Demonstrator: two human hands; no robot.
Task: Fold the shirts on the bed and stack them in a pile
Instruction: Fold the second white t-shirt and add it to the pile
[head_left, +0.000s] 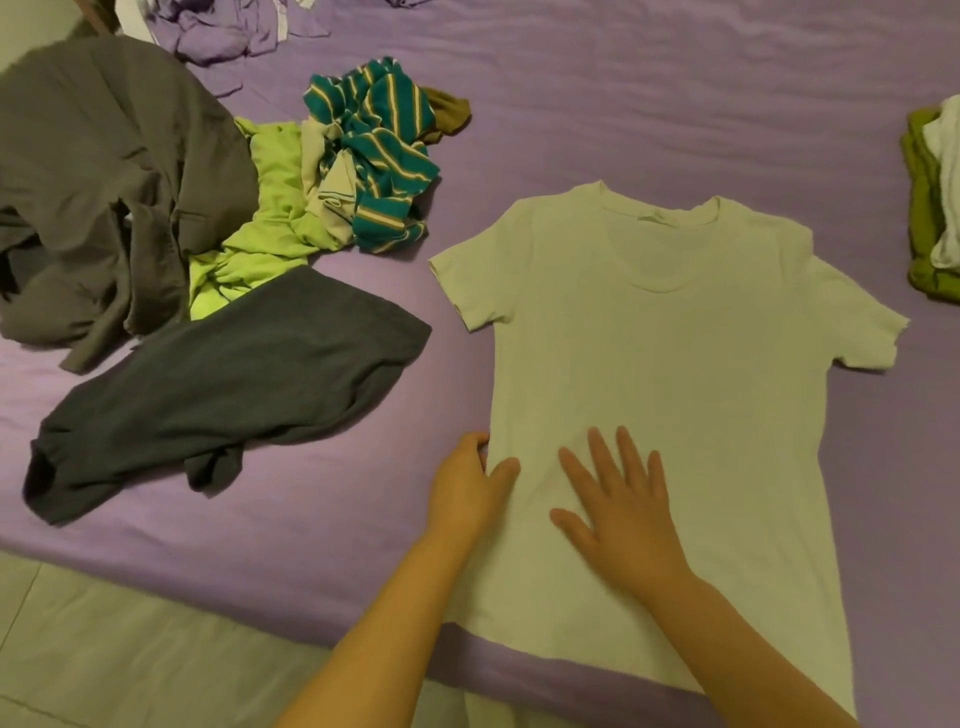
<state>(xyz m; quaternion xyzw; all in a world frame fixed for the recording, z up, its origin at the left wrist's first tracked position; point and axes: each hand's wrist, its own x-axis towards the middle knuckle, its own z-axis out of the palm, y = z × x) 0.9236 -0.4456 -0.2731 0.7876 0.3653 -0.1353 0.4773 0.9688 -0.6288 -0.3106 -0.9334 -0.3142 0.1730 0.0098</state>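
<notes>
**White shirt spread flat, ready for its first fold**

The big purple bed (623, 104) holds everything. On its left side is a messy heap: a gray shirt (104, 171), a dark gray shirt (234, 384), a light green shirt (270, 208) and a striped teal shirt (379, 150). None of these are folded yet. At the far right edge sits a small pile (930, 208), with something white on top of something green.

The white shirt (675, 364) lies flat in the middle, near the bed's front edge. It runs long from front to back. Its neck points away from the person, and its bottom hem hangs a little over the edge. The sleeves stick out to each side.

The right hand (623, 509) lies flat on the shirt with fingers spread, pressing and holding nothing. The left hand (467, 488) pinches the shirt's left side edge, with the thumb on top.

What could go wrong? If the left hand pulls the edge over while the right hand lets go, I think the shirt could slide or bunch up. The hanging hem could also drag it toward the floor.
</notes>
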